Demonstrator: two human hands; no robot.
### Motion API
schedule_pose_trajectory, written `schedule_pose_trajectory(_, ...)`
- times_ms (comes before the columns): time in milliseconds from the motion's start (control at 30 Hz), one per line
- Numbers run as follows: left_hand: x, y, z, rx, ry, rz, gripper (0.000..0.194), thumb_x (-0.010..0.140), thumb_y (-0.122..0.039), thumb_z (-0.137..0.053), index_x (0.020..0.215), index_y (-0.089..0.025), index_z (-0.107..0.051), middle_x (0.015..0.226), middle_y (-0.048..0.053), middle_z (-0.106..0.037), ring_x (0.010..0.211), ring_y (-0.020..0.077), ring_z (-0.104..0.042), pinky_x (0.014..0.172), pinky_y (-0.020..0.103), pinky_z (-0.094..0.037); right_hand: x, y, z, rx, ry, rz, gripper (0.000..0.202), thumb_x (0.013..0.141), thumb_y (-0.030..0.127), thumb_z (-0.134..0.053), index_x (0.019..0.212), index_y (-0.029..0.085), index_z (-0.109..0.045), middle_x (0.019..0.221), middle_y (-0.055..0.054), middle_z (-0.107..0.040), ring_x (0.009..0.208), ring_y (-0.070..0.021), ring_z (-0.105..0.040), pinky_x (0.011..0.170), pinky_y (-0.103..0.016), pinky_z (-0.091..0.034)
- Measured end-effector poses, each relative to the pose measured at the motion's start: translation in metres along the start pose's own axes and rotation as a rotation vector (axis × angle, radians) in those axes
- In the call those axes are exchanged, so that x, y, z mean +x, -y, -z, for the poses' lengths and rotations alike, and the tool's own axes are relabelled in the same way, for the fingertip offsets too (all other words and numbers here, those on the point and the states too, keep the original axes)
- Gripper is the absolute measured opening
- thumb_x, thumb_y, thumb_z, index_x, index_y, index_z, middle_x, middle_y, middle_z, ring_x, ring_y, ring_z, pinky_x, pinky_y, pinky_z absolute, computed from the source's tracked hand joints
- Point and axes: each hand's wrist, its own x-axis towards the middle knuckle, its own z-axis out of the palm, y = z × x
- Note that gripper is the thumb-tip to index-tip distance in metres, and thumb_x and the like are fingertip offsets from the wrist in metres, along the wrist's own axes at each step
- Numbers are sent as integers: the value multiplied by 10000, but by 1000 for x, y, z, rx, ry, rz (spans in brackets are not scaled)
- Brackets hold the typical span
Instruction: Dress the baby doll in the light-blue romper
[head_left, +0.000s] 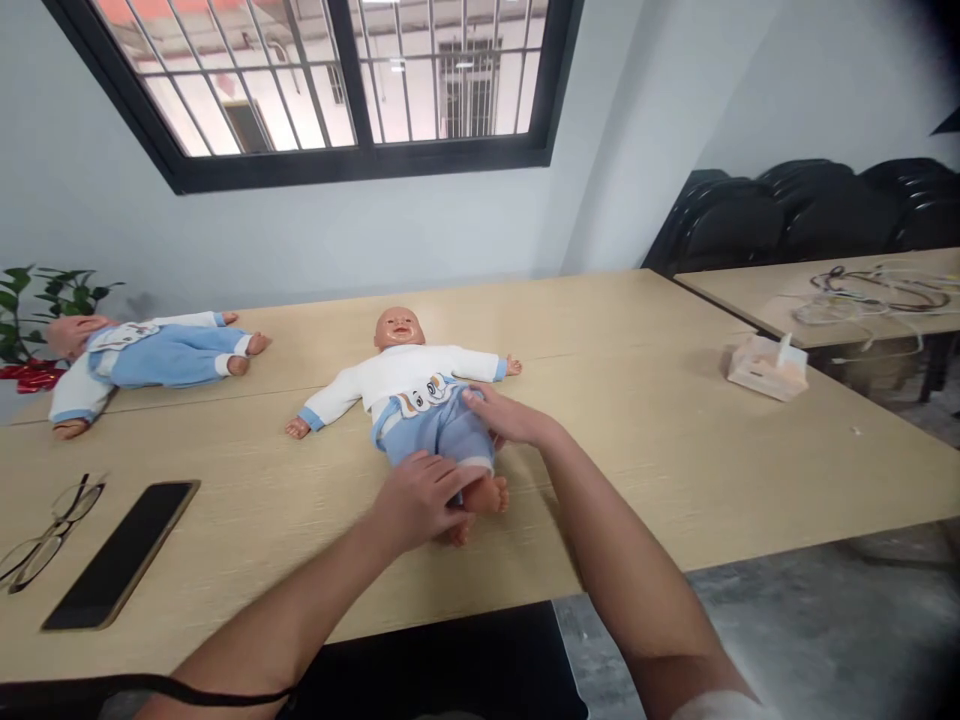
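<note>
A baby doll [405, 370] in a white top and blue trousers lies face up on the table, arms spread. The doll's blue trousers [442, 425] have a cartoon-face bib part at the waist. My left hand [427, 497] is closed around the lower part of one trouser leg, close to the doll's bare feet [486, 495]. At the doll's hip and thigh, my right hand [504, 413] grips the trousers, thumb on top; its other fingers are partly hidden behind the leg.
A second doll [169, 355] lies at the back left beside a plant [45, 310]. Glasses [49, 540] and a phone [124, 555] are at the left front. A tissue box [766, 368] stands right; cables [874, 295] lie on another table [735, 292].
</note>
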Motion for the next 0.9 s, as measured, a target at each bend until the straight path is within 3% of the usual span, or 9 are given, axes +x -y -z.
schedule_pose_trajectory(67, 1, -6, -8, -53, 36, 33, 352, 955, -398, -677, 1257, -221, -641, 893, 37, -722, 817, 210, -697, 758, 357, -510, -8, 6, 0, -44, 166, 62, 953, 838, 702, -699, 1578, 192, -384, 1497, -185, -567, 1292, -366, -604, 1108, -507, -475)
schedule_pose_trajectory(133, 2, -7, -11, -144, 58, 36, 465, 943, -489, -683, 1317, -223, -614, 1000, 64, -741, 907, 231, -704, 826, 379, -523, -9, 8, -1, -130, 180, 144, 1075, 772, 603, -809, 1626, 187, -305, 1623, -182, -426, 1430, -371, -485, 1189, -509, -402)
schedule_pose_trajectory(300, -5, 27, 13, -263, -93, 280, 194, 1014, -334, -555, 1140, -236, -663, 1010, 50, -721, 977, 215, -659, 922, 382, -498, -3, 8, -2, -247, 169, 284, 927, 790, 400, -818, 1588, 216, -382, 1558, -150, -520, 1379, -340, -544, 1124, -488, -481)
schedule_pose_trajectory(367, -15, 44, 21, -266, -145, 510, 160, 1005, -337, -548, 1021, -220, -655, 949, 44, -686, 910, 208, -634, 868, 369, -500, -12, 11, -8, -358, 76, 288, 839, 818, 394, -802, 1550, 215, -433, 1477, -160, -586, 1297, -342, -597, 1065, -496, -515)
schedule_pose_trajectory(500, -51, 63, 16, -381, -184, 868, 277, 945, -409, -613, 1122, -195, -606, 1067, 73, -650, 970, 219, -624, 869, 368, -511, -67, 21, -47, -607, -398, 318, 503, 938, 340, -673, 1393, 165, -552, 1298, -187, -635, 1198, -351, -603, 1033, -534, -492)
schedule_pose_trajectory(567, -65, 64, 8, -493, -193, 955, 398, 921, -435, -642, 1221, -186, -558, 1084, 73, -648, 988, 215, -630, 882, 364, -510, -102, 20, -75, -560, -382, 423, 290, 971, 304, -624, 1233, 182, -607, 1181, -141, -660, 1115, -298, -623, 979, -458, -529)
schedule_pose_trajectory(700, -73, 65, 3, -653, -134, 966, 335, 912, -439, -634, 1130, -190, -581, 819, -27, -584, 753, 160, -561, 737, 299, -458, -149, -1, -123, -611, -335, 428, 483, 866, 265, -755, 1300, 173, -563, 1218, -153, -653, 1115, -342, -621, 960, -519, -547)
schedule_pose_trajectory(800, -69, 66, 8, -652, -104, 941, 201, 869, -393, -658, 873, -198, -612, 709, -57, -479, 662, 139, -450, 646, 269, -370, -151, -22, -139, -649, -419, 401, 723, 830, 195, -756, 1479, 147, -443, 1380, -207, -595, 1266, -395, -570, 1041, -578, -514)
schedule_pose_trajectory(900, -66, 66, 12, -659, -145, 899, 203, 780, -347, -747, 779, -195, -612, 767, -36, -525, 721, 145, -468, 684, 268, -387, -142, -33, -139, -582, -456, 397, 660, 881, 170, -665, 1498, 159, -429, 1379, -197, -619, 1253, -371, -607, 1016, -551, -543)
